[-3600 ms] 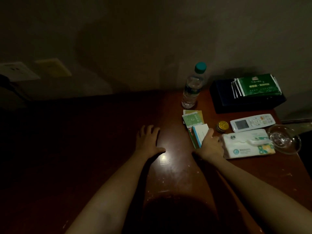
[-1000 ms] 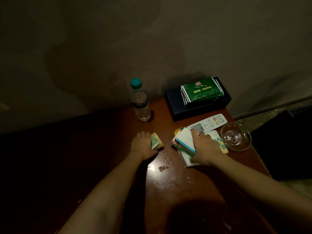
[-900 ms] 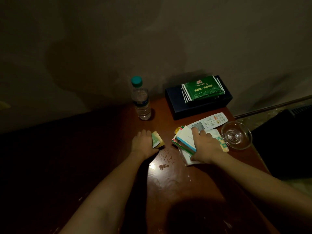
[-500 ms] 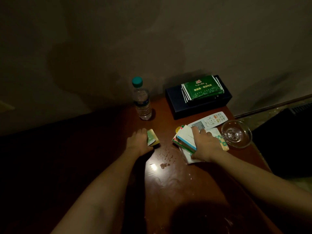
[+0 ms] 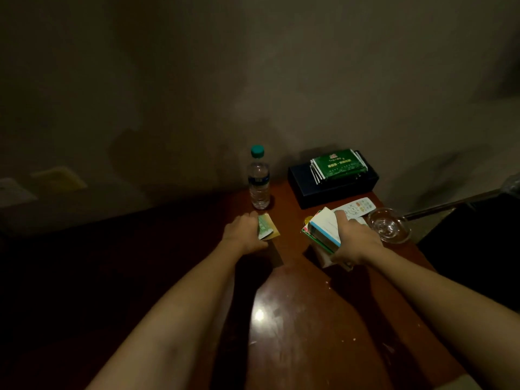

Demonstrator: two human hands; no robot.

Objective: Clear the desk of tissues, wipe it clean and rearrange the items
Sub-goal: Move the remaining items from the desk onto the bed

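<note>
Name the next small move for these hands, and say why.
Probably bring the left hand across and set its packets beside the stack of boxes that the right hand grips. Both hands hold small items, apart from each other, over the desk; joining them would gather the loose items in one place.

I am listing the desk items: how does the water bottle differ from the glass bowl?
The water bottle is tall and narrow; the glass bowl is low and wide. The bottle is closed by a teal cap; the bowl is open on top. Both are transparent.
</note>
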